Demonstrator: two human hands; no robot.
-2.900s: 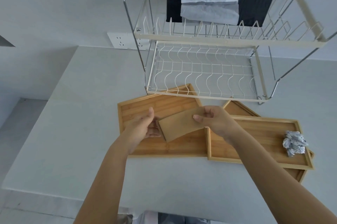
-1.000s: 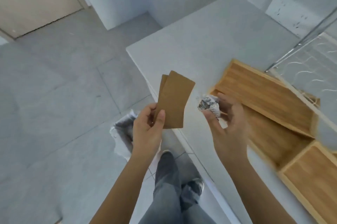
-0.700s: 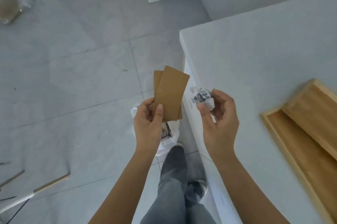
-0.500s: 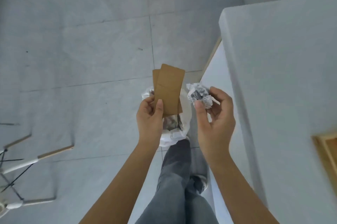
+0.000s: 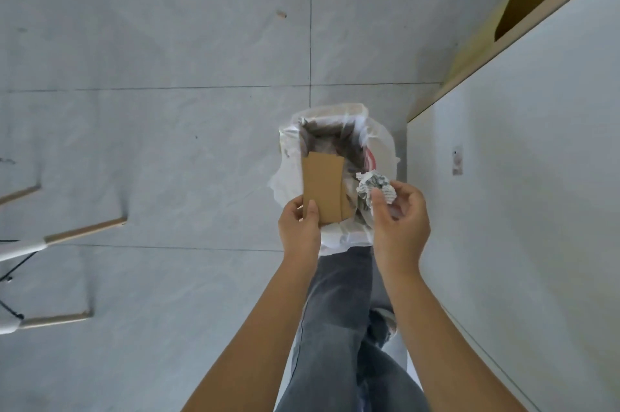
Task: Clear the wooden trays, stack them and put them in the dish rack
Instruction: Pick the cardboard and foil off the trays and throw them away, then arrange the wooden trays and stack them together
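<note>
My left hand (image 5: 299, 222) pinches two brown cardboard pieces (image 5: 323, 187) upright by their lower edge. My right hand (image 5: 401, 218) holds a crumpled ball of printed paper (image 5: 374, 188) at its fingertips. Both hands hover right over a bin lined with a white plastic bag (image 5: 335, 176) that stands on the floor and has dark scraps inside. The wooden trays and the dish rack are out of view.
The white side of the counter (image 5: 520, 210) rises at the right, with a wooden edge strip (image 5: 503, 42) along its top. Wooden chair legs (image 5: 84, 230) reach in at the left over grey floor tiles. My legs in grey jeans (image 5: 345, 327) stand just below the bin.
My view swung from the counter and trays down to the floor. Both hands carried the cardboard and the paper ball over the bin, which now sits directly beneath them.
</note>
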